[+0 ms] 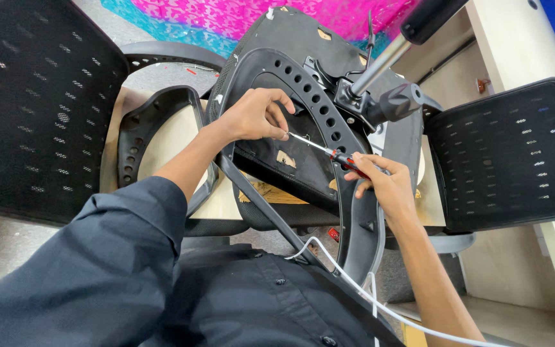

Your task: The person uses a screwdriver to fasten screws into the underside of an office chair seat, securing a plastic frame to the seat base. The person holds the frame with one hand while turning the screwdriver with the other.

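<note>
An upturned office chair seat (303,160) with a black perforated plastic frame (303,83) lies in front of me. My right hand (383,183) grips the red and black handle of a screwdriver (345,160). Its metal shaft points left toward the seat underside. My left hand (258,115) pinches the shaft's tip against the frame. The chair's gas cylinder (380,64) and a black knob (399,103) stick up just behind my hands.
A black mesh chair back (33,109) stands at the left, another mesh back (515,154) at the right. A loose black frame part (155,128) lies on a low beige table (114,141). A white cable (361,289) runs across my lap. Pink and teal cloth (245,19) lies behind.
</note>
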